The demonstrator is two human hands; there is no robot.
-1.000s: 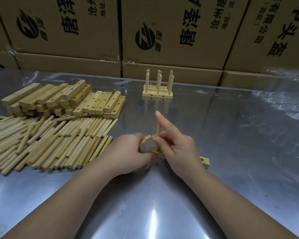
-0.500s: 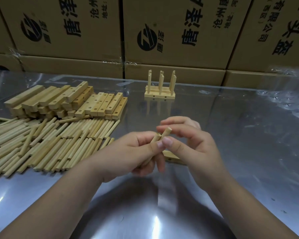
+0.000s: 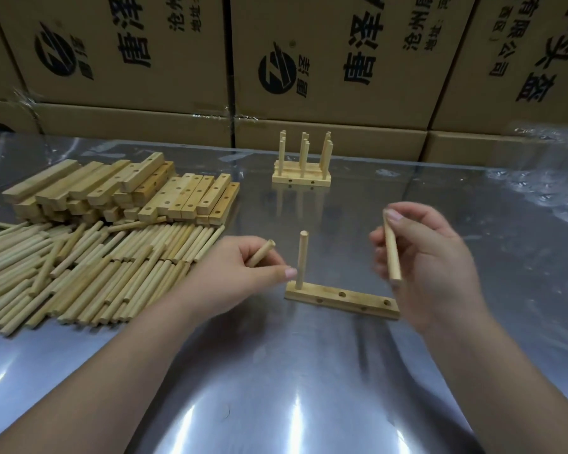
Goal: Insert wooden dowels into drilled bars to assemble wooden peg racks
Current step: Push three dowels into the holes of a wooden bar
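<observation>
A drilled wooden bar (image 3: 341, 301) lies on the shiny table in front of me. One dowel (image 3: 301, 258) stands upright in its leftmost hole; two top holes to the right are open. My left hand (image 3: 240, 273) holds a dowel (image 3: 261, 253) just left of the standing one, a fingertip near its base. My right hand (image 3: 430, 257) grips another dowel (image 3: 391, 245) nearly upright above the bar's right end.
Loose dowels (image 3: 79, 267) lie in a heap at the left, with stacked drilled bars (image 3: 128, 188) behind them. Finished peg racks (image 3: 302, 168) stand at the back centre. Cardboard boxes (image 3: 341, 60) wall the table's far edge. Crinkled plastic (image 3: 545, 185) sits at the right.
My hands were together handing a dowel across over the bar. They have moved apart, each with a dowel, uncovering the bar with one dowel upright.
</observation>
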